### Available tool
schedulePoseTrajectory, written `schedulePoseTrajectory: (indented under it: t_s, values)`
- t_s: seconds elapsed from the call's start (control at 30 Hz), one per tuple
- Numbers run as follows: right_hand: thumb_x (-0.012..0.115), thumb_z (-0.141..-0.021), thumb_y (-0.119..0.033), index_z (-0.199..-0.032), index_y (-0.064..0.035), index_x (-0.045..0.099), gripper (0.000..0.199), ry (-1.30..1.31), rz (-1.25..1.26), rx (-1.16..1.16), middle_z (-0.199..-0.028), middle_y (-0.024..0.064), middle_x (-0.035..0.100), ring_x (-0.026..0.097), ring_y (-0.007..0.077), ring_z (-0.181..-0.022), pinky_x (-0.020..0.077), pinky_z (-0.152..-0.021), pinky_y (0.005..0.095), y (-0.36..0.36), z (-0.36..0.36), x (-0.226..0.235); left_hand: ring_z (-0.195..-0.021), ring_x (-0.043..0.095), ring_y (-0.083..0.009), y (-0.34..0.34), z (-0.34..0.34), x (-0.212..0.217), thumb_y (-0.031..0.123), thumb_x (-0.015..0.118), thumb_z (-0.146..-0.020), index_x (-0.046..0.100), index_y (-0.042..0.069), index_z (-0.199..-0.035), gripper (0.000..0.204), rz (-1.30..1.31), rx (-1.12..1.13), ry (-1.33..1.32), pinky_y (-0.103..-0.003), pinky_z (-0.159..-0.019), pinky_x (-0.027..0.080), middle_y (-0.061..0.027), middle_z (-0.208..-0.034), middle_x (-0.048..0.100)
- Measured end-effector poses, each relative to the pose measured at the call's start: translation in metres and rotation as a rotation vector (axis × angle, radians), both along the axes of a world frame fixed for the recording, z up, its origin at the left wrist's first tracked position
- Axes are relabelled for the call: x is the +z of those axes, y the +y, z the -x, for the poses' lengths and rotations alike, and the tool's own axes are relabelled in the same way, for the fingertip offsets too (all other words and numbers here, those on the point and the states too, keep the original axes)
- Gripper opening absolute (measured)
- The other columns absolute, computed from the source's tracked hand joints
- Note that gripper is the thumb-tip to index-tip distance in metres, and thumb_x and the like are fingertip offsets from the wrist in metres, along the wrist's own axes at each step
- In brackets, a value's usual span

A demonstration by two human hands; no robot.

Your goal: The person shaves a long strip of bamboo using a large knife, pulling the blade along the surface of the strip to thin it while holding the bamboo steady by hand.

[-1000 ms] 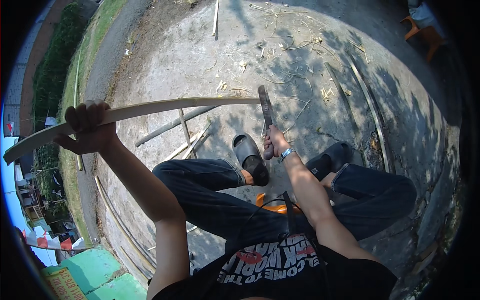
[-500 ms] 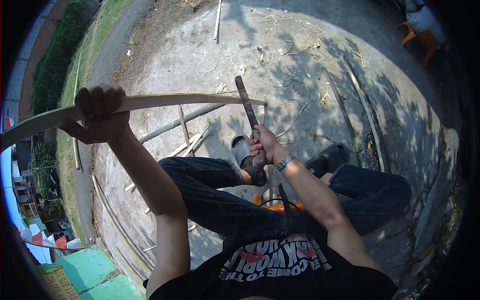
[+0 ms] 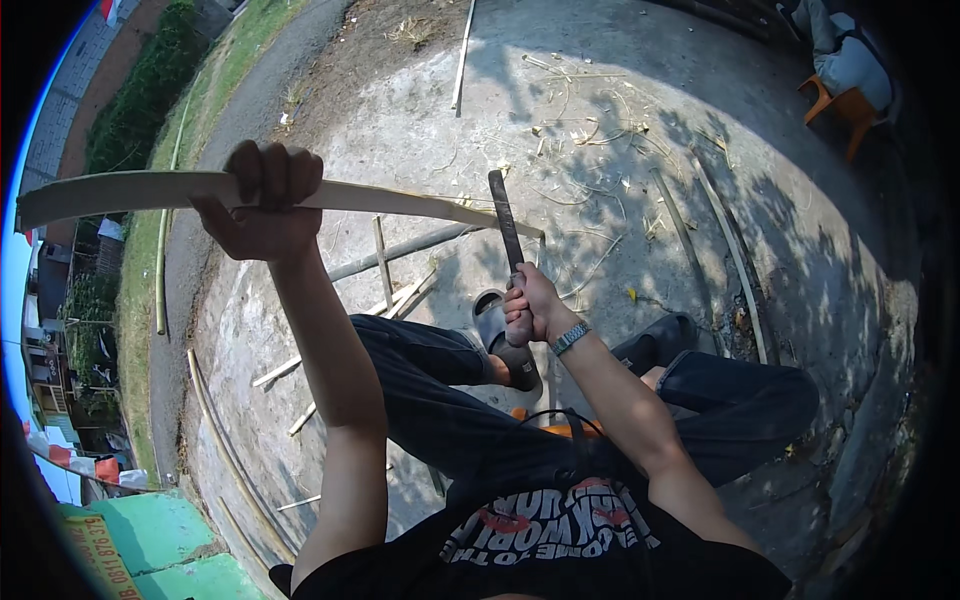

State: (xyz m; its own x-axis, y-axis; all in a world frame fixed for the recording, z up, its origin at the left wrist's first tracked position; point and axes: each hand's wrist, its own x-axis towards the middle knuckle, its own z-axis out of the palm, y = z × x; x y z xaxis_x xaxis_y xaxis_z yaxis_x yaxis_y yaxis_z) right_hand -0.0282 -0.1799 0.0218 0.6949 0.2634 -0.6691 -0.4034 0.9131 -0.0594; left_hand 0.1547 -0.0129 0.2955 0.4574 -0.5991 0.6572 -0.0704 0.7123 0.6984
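My left hand [image 3: 265, 205] is raised with its fingers wrapped round a long, pale bamboo strip [image 3: 120, 192]. The strip bends gently, running from the far left across to beyond the blade on the right. In my right hand [image 3: 537, 298] is the handle of a machete [image 3: 507, 218] with a dark, narrow blade pointing away from me. Its blade crosses the strip near the strip's right end; whether the edge bites into it I cannot tell.
My feet in grey clogs [image 3: 490, 320] stand on concrete ground [image 3: 390, 130] strewn with shavings. Bamboo poles [image 3: 735, 260] lie on the right, others [image 3: 225, 430] on the left. A person sits on an orange chair [image 3: 840, 110] at the far right. Green panels [image 3: 165, 535] stand lower left.
My left hand has moved right, closer to the machete, and the strip's left end has come into view. The right hand keeps its grip, nearly in place. The view has shifted slightly.
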Motion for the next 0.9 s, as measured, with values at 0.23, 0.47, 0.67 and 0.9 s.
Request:
schedulePoseTrajectory:
  t_s: [0.23, 0.47, 0.67, 0.9]
  values:
    - [0.052, -0.099, -0.052, -0.086, -0.0119, 0.048, 0.043, -0.359, 0.009, 0.168, -0.062, -0.0069, 0.037, 0.033, 0.0039, -0.041, 0.0348, -0.041, 0.0240, 0.035, 0.012, 0.122, -0.050, 0.019, -0.0087, 0.012, -0.004, 0.004, 0.070, 0.065, -0.084, 0.036, 0.019, -0.069, 0.060, -0.012, 0.203, 0.010, -0.030, -0.052, 0.016, 0.0058, -0.058, 0.025]
    - [0.051, -0.102, -0.045, -0.075, -0.0018, 0.064, 0.052, 0.096, 1.490, 0.153, -0.065, 0.0179, 0.065, 0.063, 0.0295, -0.048, 0.0515, -0.048, 0.0435, 0.006, 0.001, -0.135, -0.050, 0.017, -0.0110, -0.021, -0.001, 0.004, 0.065, 0.059, -0.089, 0.032, 0.019, -0.068, 0.058, -0.005, 0.621, 0.059, -0.032, -0.050, 0.014, 0.0035, -0.057, 0.020]
    - [0.057, -0.099, -0.034, -0.095, 0.0013, 0.058, 0.036, -0.369, 1.744, 0.212, -0.070, 0.0219, 0.068, 0.068, 0.0424, -0.065, 0.0545, -0.059, 0.0504, 0.031, -0.001, 0.007, -0.050, 0.016, -0.0107, -0.004, 0.007, 0.006, 0.060, 0.049, -0.097, 0.025, 0.019, -0.068, 0.055, 0.072, 1.280, 0.181, -0.030, -0.049, 0.013, 0.0046, -0.057, 0.018]
    - [0.059, -0.100, -0.034, -0.097, -0.0036, 0.053, 0.031, -0.358, 1.935, 0.139, -0.074, 0.0171, 0.069, 0.070, 0.0388, -0.071, 0.0547, -0.056, 0.0495, 0.040, 0.018, -0.017, -0.047, 0.023, -0.0130, -0.031, -0.001, 0.009, 0.056, 0.043, -0.103, 0.025, 0.018, -0.070, 0.053, 0.009, 1.534, 0.163, -0.031, -0.048, 0.020, 0.0025, -0.054, 0.023]
